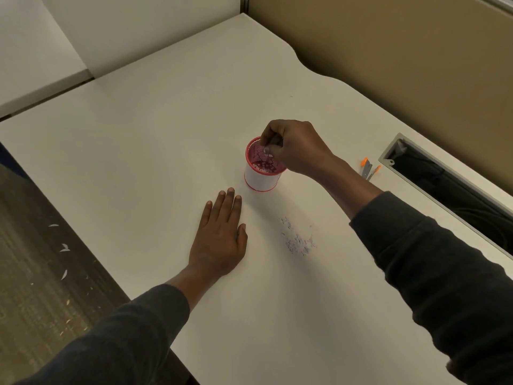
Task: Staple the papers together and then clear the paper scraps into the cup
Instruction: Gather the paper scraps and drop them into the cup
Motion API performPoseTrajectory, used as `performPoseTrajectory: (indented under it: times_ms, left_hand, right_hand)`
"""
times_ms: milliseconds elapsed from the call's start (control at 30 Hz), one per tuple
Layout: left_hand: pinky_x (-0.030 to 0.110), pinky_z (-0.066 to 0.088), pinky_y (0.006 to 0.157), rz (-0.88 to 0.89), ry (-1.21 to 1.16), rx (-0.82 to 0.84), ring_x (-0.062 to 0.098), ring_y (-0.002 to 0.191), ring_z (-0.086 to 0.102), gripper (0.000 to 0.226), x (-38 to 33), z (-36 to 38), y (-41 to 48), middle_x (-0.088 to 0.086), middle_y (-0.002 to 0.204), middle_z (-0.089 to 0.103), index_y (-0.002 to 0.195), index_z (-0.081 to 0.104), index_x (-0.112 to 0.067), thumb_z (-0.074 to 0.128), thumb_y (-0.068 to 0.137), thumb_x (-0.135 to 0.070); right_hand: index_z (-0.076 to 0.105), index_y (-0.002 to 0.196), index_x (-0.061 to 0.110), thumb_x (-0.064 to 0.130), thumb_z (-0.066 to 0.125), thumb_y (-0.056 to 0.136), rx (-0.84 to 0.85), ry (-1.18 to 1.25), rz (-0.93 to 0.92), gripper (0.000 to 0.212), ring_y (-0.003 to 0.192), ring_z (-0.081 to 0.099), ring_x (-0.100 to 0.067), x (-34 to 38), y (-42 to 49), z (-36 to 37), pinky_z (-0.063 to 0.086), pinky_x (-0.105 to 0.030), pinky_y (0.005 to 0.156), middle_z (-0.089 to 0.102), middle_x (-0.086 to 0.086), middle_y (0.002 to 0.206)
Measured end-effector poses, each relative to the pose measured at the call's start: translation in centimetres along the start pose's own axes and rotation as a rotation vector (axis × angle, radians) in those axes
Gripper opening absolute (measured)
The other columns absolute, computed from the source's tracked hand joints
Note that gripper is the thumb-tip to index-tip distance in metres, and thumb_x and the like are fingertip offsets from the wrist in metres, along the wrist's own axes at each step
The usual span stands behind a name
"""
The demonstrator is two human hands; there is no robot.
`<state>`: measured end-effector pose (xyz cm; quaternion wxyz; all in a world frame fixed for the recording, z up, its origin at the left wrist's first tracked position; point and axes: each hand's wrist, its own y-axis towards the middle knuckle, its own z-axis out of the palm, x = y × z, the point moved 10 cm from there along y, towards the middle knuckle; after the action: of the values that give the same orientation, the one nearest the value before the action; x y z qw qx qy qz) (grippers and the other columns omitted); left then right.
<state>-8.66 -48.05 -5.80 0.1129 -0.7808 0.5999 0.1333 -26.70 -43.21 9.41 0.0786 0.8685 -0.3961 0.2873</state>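
Note:
A red mesh cup (262, 177) with a white band stands on the white desk (155, 129), with small white scraps lying inside it. My right hand (294, 147) hovers over the cup's mouth, fingertips bunched and pointing down into it, pinching small paper scraps. A loose patch of tiny paper scraps (298, 240) lies on the desk in front of the cup, to its right. My left hand (220, 234) rests flat on the desk, fingers straight, just left of the scraps and in front of the cup. No stapler or stapled papers are in view.
A cable opening (449, 176) cuts into the desk at the right, with small grey and orange blades (369, 169) beside it. The desk's left edge drops to carpet (36, 273) littered with white paper slivers. A beige partition stands behind.

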Motion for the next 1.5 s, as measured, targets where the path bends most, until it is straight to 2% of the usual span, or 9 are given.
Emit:
performPoseTrajectory:
  times_ms: [133, 333, 467, 567, 833, 1067, 1233, 1367, 1500]
  left_hand:
    - [0.045, 0.009, 0.129, -0.001, 0.003, 0.003, 0.021, 0.158, -0.001, 0.066, -0.1, -0.1, -0.1, 0.005, 0.171, 0.003, 0.162, 0.012, -0.013, 0.018, 0.102, -0.041]
    - [0.044, 0.009, 0.129, -0.002, 0.001, 0.004, 0.021, 0.158, -0.001, 0.067, -0.1, -0.2, 0.0, 0.005, 0.171, 0.003, 0.162, 0.012, -0.014, 0.016, 0.101, -0.042]
    - [0.044, 0.009, 0.129, -0.003, -0.008, 0.004, 0.02, 0.158, -0.001, 0.067, -0.1, -0.2, 0.0, 0.005, 0.171, 0.004, 0.162, 0.012, -0.014, 0.017, 0.101, -0.042]
    - [0.045, 0.011, 0.128, -0.002, -0.003, 0.003, 0.021, 0.158, 0.001, 0.067, -0.1, -0.1, 0.0, 0.006, 0.171, 0.005, 0.162, 0.014, -0.013, 0.018, 0.101, -0.041]
    - [0.046, 0.011, 0.128, -0.009, -0.011, 0.016, 0.021, 0.158, -0.001, 0.069, -0.2, -0.3, 0.0, 0.005, 0.171, 0.004, 0.162, 0.012, -0.014, 0.013, 0.1, -0.044]
    - [0.046, 0.01, 0.129, -0.013, -0.011, 0.021, 0.021, 0.158, -0.002, 0.069, -0.1, -0.2, 0.0, 0.005, 0.171, 0.002, 0.162, 0.01, -0.014, 0.013, 0.1, -0.044]
    - [0.045, 0.009, 0.129, -0.008, -0.006, 0.021, 0.02, 0.158, -0.003, 0.067, -0.1, -0.1, 0.0, 0.005, 0.171, 0.002, 0.162, 0.01, -0.014, 0.018, 0.101, -0.041]
    - [0.044, 0.009, 0.129, -0.007, -0.007, 0.014, 0.02, 0.158, -0.001, 0.066, 0.0, -0.1, 0.0, 0.005, 0.171, 0.004, 0.162, 0.012, -0.013, 0.023, 0.102, -0.04]
    - [0.045, 0.01, 0.129, -0.007, 0.002, 0.014, 0.021, 0.158, 0.0, 0.067, 0.0, -0.1, 0.0, 0.006, 0.171, 0.005, 0.162, 0.013, -0.013, 0.02, 0.102, -0.04]
  right_hand:
    - [0.07, 0.105, 0.015, 0.017, 0.072, 0.088, -0.012, -0.034, -0.048, 0.017, 0.096, 0.065, -0.017, 0.8, -0.1, 0.1, 0.057, -0.029, 0.078, 0.071, -0.001, 0.101]
    - [0.068, 0.109, 0.013, 0.006, 0.058, 0.09, -0.004, -0.161, -0.125, 0.022, 0.096, 0.055, -0.02, 1.7, -0.4, 1.0, 0.038, -0.022, 0.07, 0.063, -0.005, 0.106]
    - [0.067, 0.116, 0.012, 0.002, 0.052, 0.092, 0.03, -0.15, -0.133, 0.03, 0.101, 0.058, -0.019, 1.9, -0.7, 1.3, 0.043, -0.023, 0.075, 0.067, -0.006, 0.116]
    - [0.069, 0.111, 0.013, -0.003, 0.048, 0.089, 0.014, -0.1, -0.137, 0.034, 0.095, 0.061, -0.018, 2.0, -0.8, 1.0, 0.044, -0.02, 0.07, 0.069, -0.002, 0.104]
    - [0.07, 0.107, 0.017, 0.013, 0.063, 0.092, -0.05, -0.093, -0.145, 0.017, 0.103, 0.066, -0.023, 1.8, -0.9, 0.7, 0.056, -0.033, 0.084, 0.073, -0.003, 0.108]
    - [0.069, 0.112, 0.015, -0.001, 0.05, 0.091, -0.056, -0.075, -0.158, 0.033, 0.106, 0.064, -0.023, 2.2, -1.1, 0.5, 0.052, -0.026, 0.082, 0.072, -0.004, 0.111]
    - [0.07, 0.111, 0.017, 0.0, 0.053, 0.091, -0.045, 0.015, -0.104, 0.031, 0.097, 0.061, -0.008, 1.4, -1.1, 0.2, 0.042, -0.004, 0.071, 0.072, 0.001, 0.11]
    - [0.069, 0.115, 0.016, -0.006, 0.048, 0.086, -0.032, 0.031, -0.089, 0.042, 0.1, 0.06, -0.011, 1.0, -1.1, 0.1, 0.041, -0.003, 0.071, 0.07, 0.001, 0.113]
    - [0.067, 0.116, 0.019, 0.001, 0.057, 0.088, -0.033, -0.02, -0.121, 0.034, 0.095, 0.054, -0.007, 0.9, -1.0, 0.5, 0.035, 0.0, 0.068, 0.065, 0.004, 0.112]
